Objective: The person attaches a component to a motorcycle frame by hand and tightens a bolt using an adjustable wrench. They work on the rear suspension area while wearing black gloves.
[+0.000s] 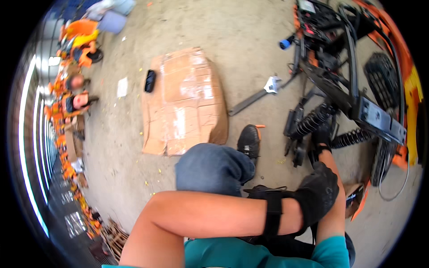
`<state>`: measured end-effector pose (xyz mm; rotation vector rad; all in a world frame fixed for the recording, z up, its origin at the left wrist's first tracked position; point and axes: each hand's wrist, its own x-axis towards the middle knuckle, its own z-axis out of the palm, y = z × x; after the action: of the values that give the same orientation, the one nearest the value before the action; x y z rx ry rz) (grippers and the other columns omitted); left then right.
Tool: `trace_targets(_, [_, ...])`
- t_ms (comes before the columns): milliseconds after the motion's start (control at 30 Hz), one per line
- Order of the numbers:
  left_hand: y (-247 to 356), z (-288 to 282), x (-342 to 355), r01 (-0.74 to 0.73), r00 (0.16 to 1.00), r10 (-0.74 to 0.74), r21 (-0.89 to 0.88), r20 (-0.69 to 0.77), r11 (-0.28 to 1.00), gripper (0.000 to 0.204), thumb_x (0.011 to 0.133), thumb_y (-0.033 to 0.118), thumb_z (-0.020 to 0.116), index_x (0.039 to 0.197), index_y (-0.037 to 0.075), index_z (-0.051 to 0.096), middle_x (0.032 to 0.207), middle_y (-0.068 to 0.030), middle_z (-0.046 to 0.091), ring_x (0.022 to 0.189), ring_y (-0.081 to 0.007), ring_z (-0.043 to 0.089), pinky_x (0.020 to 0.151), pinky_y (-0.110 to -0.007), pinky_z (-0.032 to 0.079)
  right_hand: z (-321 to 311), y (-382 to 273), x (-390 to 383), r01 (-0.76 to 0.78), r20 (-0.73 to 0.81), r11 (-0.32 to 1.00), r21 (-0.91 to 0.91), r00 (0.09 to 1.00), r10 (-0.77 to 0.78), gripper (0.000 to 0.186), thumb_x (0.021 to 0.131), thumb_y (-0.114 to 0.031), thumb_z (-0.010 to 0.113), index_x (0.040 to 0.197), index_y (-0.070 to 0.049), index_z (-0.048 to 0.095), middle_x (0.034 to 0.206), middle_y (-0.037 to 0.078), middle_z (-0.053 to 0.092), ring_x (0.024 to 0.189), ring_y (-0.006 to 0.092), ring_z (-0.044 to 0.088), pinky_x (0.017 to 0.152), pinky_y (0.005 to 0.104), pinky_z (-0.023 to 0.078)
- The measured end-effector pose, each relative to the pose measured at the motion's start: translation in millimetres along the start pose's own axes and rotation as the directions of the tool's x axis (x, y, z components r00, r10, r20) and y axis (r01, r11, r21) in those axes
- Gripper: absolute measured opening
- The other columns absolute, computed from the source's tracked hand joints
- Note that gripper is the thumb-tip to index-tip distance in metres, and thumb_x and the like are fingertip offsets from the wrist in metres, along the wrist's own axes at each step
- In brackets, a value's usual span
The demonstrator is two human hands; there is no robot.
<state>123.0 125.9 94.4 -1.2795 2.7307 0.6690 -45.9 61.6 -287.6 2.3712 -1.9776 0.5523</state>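
My left hand (318,190), in a black glove, crosses over my right forearm with its fingers curled; what they hold, if anything, is hidden. My right hand (321,136), also gloved, reaches in between two black coil-over shocks, the left one (308,123) and the right one (351,138), on a partly bare vehicle frame (353,62). Its fingers are mostly hidden among the dark parts there. A silver-faced bracket (377,117) sits above the right shock, and orange and yellow body panels (404,58) line the vehicle's far right side.
A flattened cardboard sheet (183,102) with a black case (149,80) lies left of my knee (208,167). A long flat bar (248,102) lies on the concrete floor (237,31). Orange vehicles and parts (82,40) run along the left, near a pale bin (111,21).
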Motion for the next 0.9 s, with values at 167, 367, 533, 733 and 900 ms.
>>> trace_targets(167, [27, -1, 7, 0.198, 0.967, -0.221, 0.173, 0.129, 0.965, 0.024, 0.082, 0.012, 0.054, 0.1, 0.001, 0.065, 0.094, -0.0139, 0.063, 0.085, -0.0256, 0.06, 0.076, -0.036, 0.045, -47, -27, -17, -0.133, 0.228, 0.981, 0.142, 0.969, 0.098, 0.018, 0.075, -0.005, 0.061, 0.092, -0.003, 0.063, 0.084, 0.022, 0.063, 0.084, 0.0402, 0.059, 0.078, 0.046, 0.048])
trace_targets(367, [24, -32, 5, -0.183, 0.938, 0.12, 0.171, 0.325, 0.968, 0.034, 0.086, 0.021, 0.054, 0.116, 0.01, 0.064, 0.11, -0.0083, 0.063, 0.107, -0.0265, 0.057, 0.091, -0.052, 0.037, -155, -57, 14, -0.215, 0.565, 0.948, 0.233, 0.824, 0.048, 0.018, 0.083, -0.013, 0.06, 0.095, 0.001, 0.062, 0.079, 0.016, 0.063, 0.08, 0.0317, 0.064, 0.071, 0.0401, 0.051])
trace_targets(533, [28, -19, 26, -0.26, 0.959, 0.224, 0.223, 0.172, 0.94, 0.024, 0.082, 0.018, 0.059, 0.102, 0.009, 0.068, 0.098, -0.0115, 0.068, 0.093, -0.0282, 0.065, 0.077, -0.047, 0.049, -278, -41, 31, -0.365, 0.679, 0.907, 0.209, 0.722, 0.134, 0.02, 0.085, -0.014, 0.06, 0.098, 0.002, 0.062, 0.079, 0.014, 0.064, 0.08, 0.0266, 0.065, 0.071, 0.037, 0.052])
trace_targets(733, [-29, -51, 24, -0.336, 0.907, 0.333, 0.034, -0.257, 0.941, 0.026, 0.084, 0.018, 0.055, 0.105, 0.007, 0.065, 0.096, -0.0152, 0.066, 0.093, -0.0293, 0.064, 0.077, -0.044, 0.05, -391, -76, 48, -0.57, 0.661, 0.715, 0.405, 0.723, 0.202, 0.023, 0.086, -0.015, 0.06, 0.1, 0.003, 0.062, 0.079, 0.012, 0.064, 0.079, 0.0206, 0.065, 0.071, 0.0332, 0.054])
trace_targets(900, [-19, -48, 38, -0.55, 0.799, 0.461, -0.16, -0.386, 0.82, 0.03, 0.08, 0.014, 0.064, 0.107, 0.002, 0.057, 0.095, -0.0189, 0.062, 0.092, -0.0351, 0.061, 0.078, -0.043, 0.049, -444, -97, 21, -0.581, 0.513, 0.613, 0.536, 0.8, 0.31, 0.028, 0.089, -0.017, 0.06, 0.108, 0.003, 0.059, 0.09, 0.01, 0.065, 0.073, 0.012, 0.064, 0.07, 0.0259, 0.055])
